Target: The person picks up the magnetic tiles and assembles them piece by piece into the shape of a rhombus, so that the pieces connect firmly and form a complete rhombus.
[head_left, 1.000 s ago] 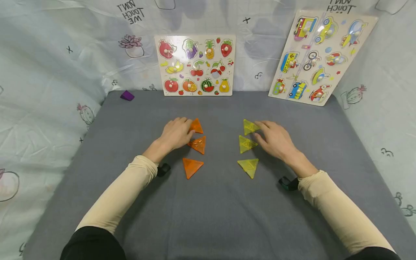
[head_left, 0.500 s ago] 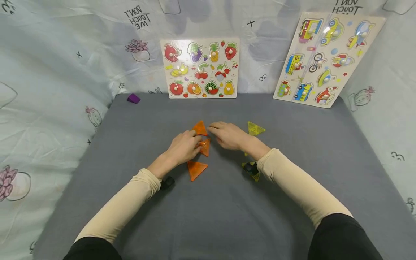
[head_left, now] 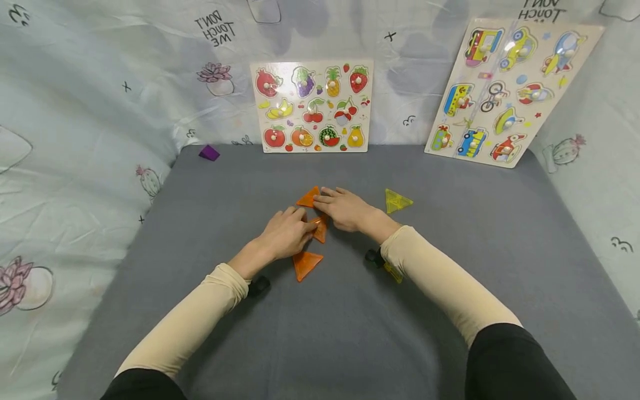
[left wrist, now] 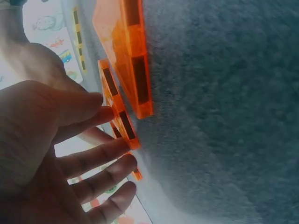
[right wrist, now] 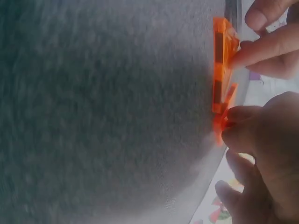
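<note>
Three translucent orange triangle tiles lie in a column on the grey table: a far orange tile (head_left: 307, 196), a middle orange tile (head_left: 320, 232) and a near orange tile (head_left: 306, 265). My left hand (head_left: 287, 232) touches the middle tile with extended fingers; the left wrist view shows its fingertips (left wrist: 125, 143) at that tile's edge. My right hand (head_left: 345, 209) reaches across to the far orange tile, pinching its corner between thumb and index finger in the right wrist view. A yellow triangle tile (head_left: 397, 201) lies right of that hand. Another yellow tile (head_left: 393, 272) is partly covered by the right forearm.
A fruit puzzle board (head_left: 315, 106) and a vehicle puzzle board (head_left: 512, 94) lean on the patterned backdrop at the table's back edge. A small purple block (head_left: 209, 153) lies at the back left corner. Dark wrist cameras hang under both wrists.
My right hand has moved left from the yellow tiles to the far orange tile. My left hand has shifted nearer, from the far orange tile to the middle one.
</note>
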Motion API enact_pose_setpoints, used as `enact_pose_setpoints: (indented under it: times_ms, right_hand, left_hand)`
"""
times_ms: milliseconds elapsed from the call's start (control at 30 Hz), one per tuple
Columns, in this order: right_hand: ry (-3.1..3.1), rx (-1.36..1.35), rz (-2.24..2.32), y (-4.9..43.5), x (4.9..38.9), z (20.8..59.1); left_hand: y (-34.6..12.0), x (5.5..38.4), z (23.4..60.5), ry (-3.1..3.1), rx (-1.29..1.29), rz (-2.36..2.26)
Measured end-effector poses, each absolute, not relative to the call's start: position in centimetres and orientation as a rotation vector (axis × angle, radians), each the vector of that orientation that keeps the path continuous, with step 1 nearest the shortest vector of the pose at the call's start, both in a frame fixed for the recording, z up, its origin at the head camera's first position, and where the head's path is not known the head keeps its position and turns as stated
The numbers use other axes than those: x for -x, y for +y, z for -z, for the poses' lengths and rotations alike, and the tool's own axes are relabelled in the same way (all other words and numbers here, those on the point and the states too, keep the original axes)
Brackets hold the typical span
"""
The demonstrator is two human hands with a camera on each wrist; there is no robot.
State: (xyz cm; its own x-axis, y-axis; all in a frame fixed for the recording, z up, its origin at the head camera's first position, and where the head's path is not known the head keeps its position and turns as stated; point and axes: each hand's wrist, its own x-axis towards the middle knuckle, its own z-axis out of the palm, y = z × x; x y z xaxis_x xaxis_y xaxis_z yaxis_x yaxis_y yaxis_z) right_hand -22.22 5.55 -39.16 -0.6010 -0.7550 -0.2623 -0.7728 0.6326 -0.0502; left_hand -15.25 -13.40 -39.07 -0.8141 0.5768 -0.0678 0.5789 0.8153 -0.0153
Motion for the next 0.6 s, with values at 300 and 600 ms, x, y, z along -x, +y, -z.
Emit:
enact_pose_setpoints:
  times_ms: [300, 600]
  right_hand:
    - [2.757, 1.204, -0.102, 9.5, 21.2, 38.8]
    - [2.899, 1.273, -0.059, 10.8, 17.0, 39.0]
  left_hand:
    - [-13.1, 15.7, 39.0, 2.918, -0.904, -0.058]
    - [-11.9, 16.5, 39.3, 2.937, -0.825, -0.058]
